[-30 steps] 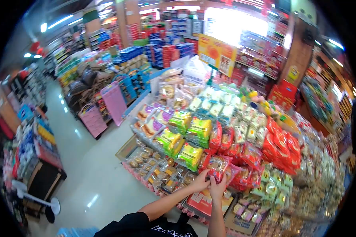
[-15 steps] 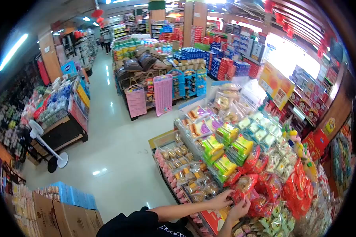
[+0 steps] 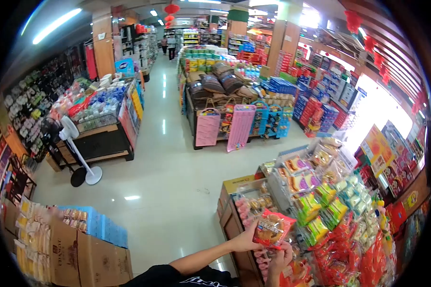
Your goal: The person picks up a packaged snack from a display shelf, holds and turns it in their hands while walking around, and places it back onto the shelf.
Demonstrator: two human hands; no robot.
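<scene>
A round baked bun in a red and clear wrapper (image 3: 273, 229) is held up between my two hands, over the front of the snack display. My left hand (image 3: 244, 239) grips its left edge, with the thumb near the top. From below, my right hand (image 3: 281, 257) has its fingers closed on the lower right edge. Right of my hands lie more red-wrapped packs (image 3: 337, 258) in a heap. Yellow-green snack packs (image 3: 316, 229) sit just behind them, and small wrapped cakes (image 3: 258, 203) fill a section beyond the held pack.
A cardboard box (image 3: 88, 260) and blue cartons (image 3: 100, 227) stand at the lower left. A white standing fan (image 3: 79, 148) is beside a goods table. Across the tiled aisle (image 3: 172, 191) is a display with pink hanging panels (image 3: 241, 125). Two people (image 3: 171, 48) are far down the aisle.
Both hands have lifted the red-wrapped bun off the heap and brought it left, with its front now facing the camera. The view has swung left.
</scene>
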